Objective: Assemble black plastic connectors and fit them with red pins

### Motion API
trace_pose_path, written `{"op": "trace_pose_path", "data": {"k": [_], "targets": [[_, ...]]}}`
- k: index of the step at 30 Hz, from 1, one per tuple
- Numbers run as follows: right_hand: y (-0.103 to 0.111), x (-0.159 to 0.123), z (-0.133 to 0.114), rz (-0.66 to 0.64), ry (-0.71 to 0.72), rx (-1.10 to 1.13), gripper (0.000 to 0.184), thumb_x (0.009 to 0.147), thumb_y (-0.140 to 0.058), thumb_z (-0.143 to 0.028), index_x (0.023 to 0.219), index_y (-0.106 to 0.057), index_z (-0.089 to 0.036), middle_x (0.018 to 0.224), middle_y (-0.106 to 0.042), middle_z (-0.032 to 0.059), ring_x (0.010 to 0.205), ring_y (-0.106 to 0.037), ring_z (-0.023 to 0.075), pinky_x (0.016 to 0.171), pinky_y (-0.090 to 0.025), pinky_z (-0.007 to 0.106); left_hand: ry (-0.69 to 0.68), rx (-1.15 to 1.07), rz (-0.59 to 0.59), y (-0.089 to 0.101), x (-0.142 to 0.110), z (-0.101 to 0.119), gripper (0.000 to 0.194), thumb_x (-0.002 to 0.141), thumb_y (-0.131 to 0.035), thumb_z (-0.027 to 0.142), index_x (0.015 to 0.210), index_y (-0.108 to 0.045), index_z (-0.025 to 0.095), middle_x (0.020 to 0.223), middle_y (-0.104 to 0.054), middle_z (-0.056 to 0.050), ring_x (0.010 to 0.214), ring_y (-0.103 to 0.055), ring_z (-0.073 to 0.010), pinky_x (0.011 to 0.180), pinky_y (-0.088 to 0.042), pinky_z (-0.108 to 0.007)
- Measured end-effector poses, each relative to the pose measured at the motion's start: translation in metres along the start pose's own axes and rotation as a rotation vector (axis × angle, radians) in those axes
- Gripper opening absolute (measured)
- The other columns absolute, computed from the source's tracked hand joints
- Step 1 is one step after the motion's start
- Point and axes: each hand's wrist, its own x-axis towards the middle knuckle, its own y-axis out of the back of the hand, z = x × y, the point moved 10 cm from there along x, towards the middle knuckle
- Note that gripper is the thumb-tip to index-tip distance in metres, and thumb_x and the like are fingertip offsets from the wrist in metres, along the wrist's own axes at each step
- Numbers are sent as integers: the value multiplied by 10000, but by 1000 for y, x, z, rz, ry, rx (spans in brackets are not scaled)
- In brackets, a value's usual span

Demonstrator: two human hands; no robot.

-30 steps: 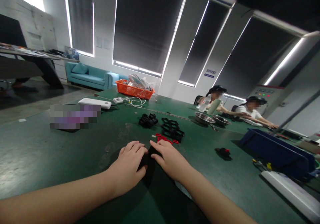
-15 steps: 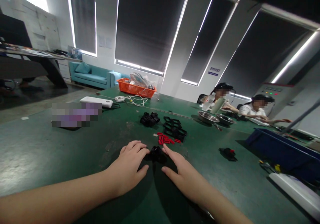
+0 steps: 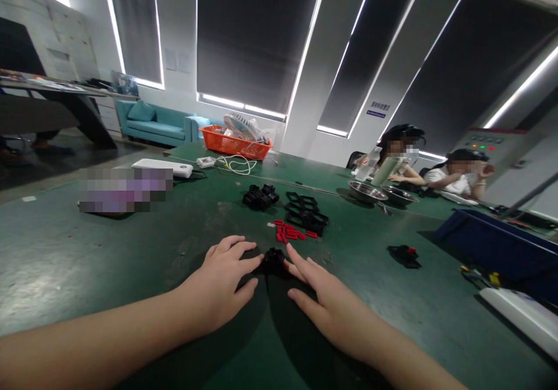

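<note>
My left hand (image 3: 226,274) lies over the green table with its fingers spread, the index fingertip at the left side of a small black part (image 3: 274,258). From the other side my right hand (image 3: 318,288) reaches in, fingers apart, its fingertips beside the same part. Neither hand wraps round it, and the part's exact kind is too dark to make out. Just beyond lie several small red rectangular pieces (image 3: 291,232). Behind them sit black open frames (image 3: 305,211) and a cluster of black parts (image 3: 260,196).
An orange basket (image 3: 235,144) with a fan stands at the back. A white power bank (image 3: 162,168) lies at left. Metal bowls (image 3: 365,192), a black piece with red (image 3: 404,256) and a blue bin (image 3: 501,253) are at right. Two people sit across the table.
The view has shifted slightly. My right index finger has lifted a little from the other fingers, while both hands stay around the black part. One person at right has raised a hand.
</note>
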Motion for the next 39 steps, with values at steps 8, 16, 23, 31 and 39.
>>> {"op": "trace_pose_path", "data": {"k": [8, 16, 23, 31, 39], "targets": [[21, 3, 8, 219, -83, -7, 431, 754, -699, -125, 1177, -694, -209, 1281, -648, 123, 1280, -512, 308, 1095, -359, 549, -66, -18, 18, 3, 0, 8, 370, 853, -589, 167, 1160, -702, 340, 1341, -588, -70, 1311, -402, -368, 1030, -366, -603], [20, 6, 8, 226, -87, -57, 212, 660, -815, -155, 860, -767, -206, 1096, -680, 86, 1162, -513, 300, 1033, -373, 505, -74, -72, -17, 4, 1, 9, 317, 846, -611, 171, 1062, -752, 356, 1297, -617, -67, 1297, -408, -395, 1013, -357, -620], [18, 2, 3, 172, -122, -19, 181, 612, -850, -199, 760, -753, -238, 1192, -650, 68, 1262, -422, 317, 1069, -310, 515, -82, -151, -52, 2, 4, 7, 249, 739, -781, 279, 978, -777, 348, 1288, -620, -52, 1298, -391, -403, 1025, -327, -614], [14, 1, 1, 129, -122, 15, 192, 594, -857, -216, 740, -734, -234, 1257, -621, 69, 1312, -368, 323, 1087, -277, 521, -82, -184, -95, 1, 3, 12, 250, 680, -824, 284, 923, -768, 276, 1270, -622, -65, 1295, -381, -399, 1027, -315, -602], [12, -3, 1, 104, -143, 41, 200, 602, -848, -217, 762, -728, -223, 1289, -615, 75, 1349, -331, 322, 1107, -254, 501, -122, -224, -104, 1, 3, 17, 234, 690, -806, 246, 915, -743, 239, 1237, -632, -73, 1270, -409, -376, 1027, -332, -567]]}}
